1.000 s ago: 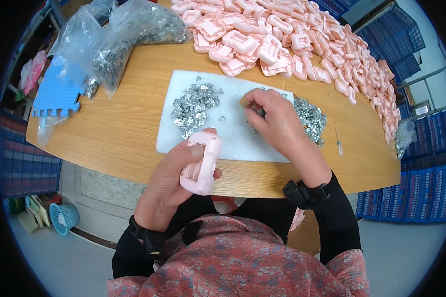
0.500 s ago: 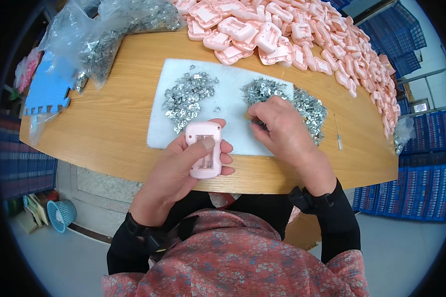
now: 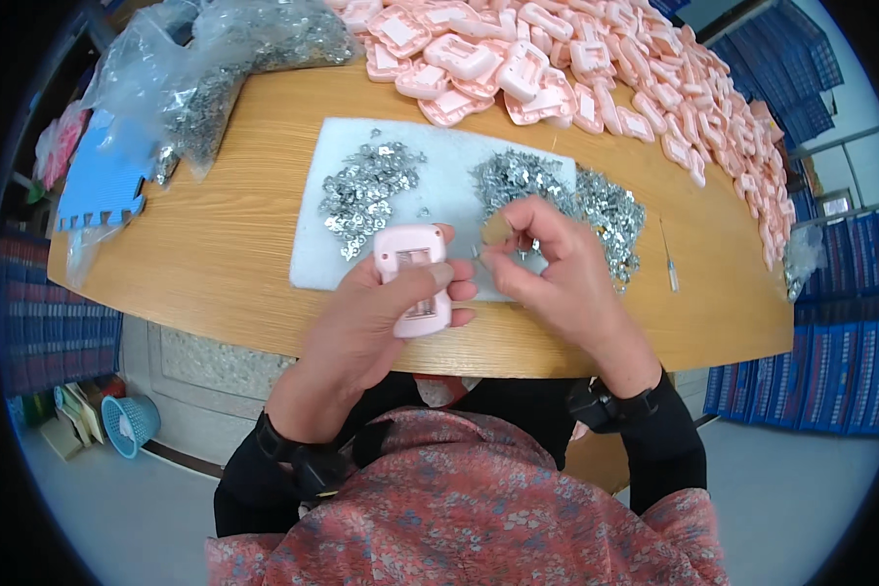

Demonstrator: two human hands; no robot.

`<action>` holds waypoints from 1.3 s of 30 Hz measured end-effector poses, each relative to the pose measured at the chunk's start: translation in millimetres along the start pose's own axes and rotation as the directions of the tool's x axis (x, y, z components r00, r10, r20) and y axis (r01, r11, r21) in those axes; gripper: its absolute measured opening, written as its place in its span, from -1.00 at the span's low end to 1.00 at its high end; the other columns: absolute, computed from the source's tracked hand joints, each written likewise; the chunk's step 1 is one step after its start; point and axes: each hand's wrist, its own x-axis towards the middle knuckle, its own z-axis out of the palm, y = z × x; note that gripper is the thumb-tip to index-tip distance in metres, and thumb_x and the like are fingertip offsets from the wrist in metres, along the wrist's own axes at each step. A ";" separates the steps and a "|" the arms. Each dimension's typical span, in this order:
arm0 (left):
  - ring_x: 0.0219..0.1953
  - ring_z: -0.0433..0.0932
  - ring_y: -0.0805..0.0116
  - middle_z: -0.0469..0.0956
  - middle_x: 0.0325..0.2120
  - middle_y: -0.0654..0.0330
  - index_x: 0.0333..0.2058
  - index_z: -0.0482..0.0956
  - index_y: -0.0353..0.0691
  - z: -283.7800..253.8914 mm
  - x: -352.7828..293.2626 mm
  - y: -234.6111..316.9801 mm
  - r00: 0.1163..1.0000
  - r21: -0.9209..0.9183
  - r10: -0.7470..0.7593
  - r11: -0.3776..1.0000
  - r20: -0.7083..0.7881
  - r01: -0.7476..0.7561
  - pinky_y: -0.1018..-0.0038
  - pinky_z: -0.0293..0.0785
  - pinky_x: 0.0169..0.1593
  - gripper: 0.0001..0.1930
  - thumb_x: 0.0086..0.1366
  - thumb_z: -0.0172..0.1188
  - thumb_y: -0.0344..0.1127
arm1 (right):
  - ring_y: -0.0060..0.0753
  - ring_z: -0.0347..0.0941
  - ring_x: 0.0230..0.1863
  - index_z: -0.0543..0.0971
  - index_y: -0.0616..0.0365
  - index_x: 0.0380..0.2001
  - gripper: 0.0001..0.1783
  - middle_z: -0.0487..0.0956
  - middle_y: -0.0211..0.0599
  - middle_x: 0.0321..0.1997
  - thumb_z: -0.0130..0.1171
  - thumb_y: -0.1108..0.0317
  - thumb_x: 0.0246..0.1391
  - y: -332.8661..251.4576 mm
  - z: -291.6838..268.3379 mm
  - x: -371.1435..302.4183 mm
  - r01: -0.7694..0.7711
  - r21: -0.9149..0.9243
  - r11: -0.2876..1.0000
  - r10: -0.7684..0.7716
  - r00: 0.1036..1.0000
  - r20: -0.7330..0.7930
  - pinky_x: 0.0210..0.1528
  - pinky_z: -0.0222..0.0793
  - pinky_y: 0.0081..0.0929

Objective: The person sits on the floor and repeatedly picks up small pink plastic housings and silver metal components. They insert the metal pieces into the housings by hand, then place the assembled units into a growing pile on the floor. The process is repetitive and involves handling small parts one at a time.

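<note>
My left hand (image 3: 366,308) is wrapped round a pale pink plastic casing (image 3: 412,237), with the thumb lying across its battery compartment. Metal contacts show inside that compartment. Just right of the casing, my right hand (image 3: 557,269) pinches a small shiny metal piece (image 3: 477,252) between thumb and fingertip. A tan patch, seemingly a finger cover (image 3: 497,230), sits at the index fingertip. Beneath both hands lies a white foam sheet (image 3: 308,264). It carries a left heap of small metal contact pieces (image 3: 366,190) and a right heap of similar silvery pieces (image 3: 523,181), close behind my right hand.
A large pile of pink casings (image 3: 547,59) covers the table's far right side. Clear bags of metal parts (image 3: 205,103) and a blue foam mat (image 3: 98,186) lie far left. A thin screwdriver (image 3: 671,269) rests at right. Blue stacked racks (image 3: 811,381) flank the table (image 3: 234,313).
My right hand has drawn back from the right heap toward the casing, bringing a small metal piece. My left hand has shifted slightly right and up with the casing, its thumb now further across.
</note>
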 end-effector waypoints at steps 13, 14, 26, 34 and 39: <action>-0.24 0.63 0.33 0.55 -0.18 0.14 0.18 0.35 -0.28 3.7 13.9 -2.9 0.998 -0.124 0.005 0.992 0.064 0.002 0.42 0.64 -0.14 -0.49 0.26 0.23 -0.49 | -0.74 0.40 -0.23 0.47 0.16 -0.16 -0.76 0.51 -0.54 -0.25 0.23 0.57 0.11 0.5 6.9 -1.7 -0.101 0.555 0.826 0.090 0.995 0.048 -0.11 0.36 -0.67; -0.26 0.63 0.34 0.55 -0.20 0.15 0.18 0.35 -0.28 6.1 14.4 -2.8 0.999 -0.111 0.019 0.994 0.027 -0.016 0.43 0.63 -0.16 -0.48 0.25 0.24 -0.49 | -0.74 0.40 -0.23 0.47 0.16 -0.15 -0.76 0.52 -0.53 -0.24 0.23 0.57 0.11 1.5 7.4 -2.8 -0.081 0.525 0.847 0.085 0.996 0.017 -0.11 0.36 -0.67; -0.27 0.62 0.34 0.57 -0.27 0.16 0.15 0.36 -0.31 8.7 7.9 -2.4 0.977 0.129 0.183 0.977 -0.112 -0.168 0.38 0.64 -0.13 -0.51 0.28 0.24 -0.38 | -0.64 0.45 -0.34 0.50 0.17 -0.20 -0.81 0.52 -0.50 -0.38 0.23 0.52 0.10 17.4 -2.2 -1.6 -0.225 0.475 0.851 0.222 0.973 0.064 -0.22 0.38 -0.63; -0.28 0.62 0.34 0.59 -0.31 0.14 0.17 0.34 -0.30 -24.8 -17.6 6.1 0.942 0.192 0.289 0.947 -0.168 -0.256 0.37 0.62 -0.14 -0.57 0.36 0.14 -0.36 | 0.02 0.48 -0.24 0.56 0.14 -0.25 -0.80 0.57 -0.09 -0.38 0.22 0.51 0.00 8.4 -1.3 15.8 0.134 -0.601 0.788 -0.148 0.989 0.026 -0.13 0.40 -0.14; -0.28 0.62 0.35 0.59 -0.31 0.15 0.17 0.34 -0.30 -28.8 -18.6 4.7 0.948 0.159 0.285 0.952 -0.144 -0.262 0.37 0.62 -0.14 -0.57 0.35 0.14 -0.37 | 0.00 0.47 -0.21 0.56 0.14 -0.24 -0.80 0.59 -0.13 -0.37 0.21 0.50 0.00 5.1 21.6 48.1 0.178 -0.448 0.876 -0.163 0.984 0.073 -0.09 0.38 -0.14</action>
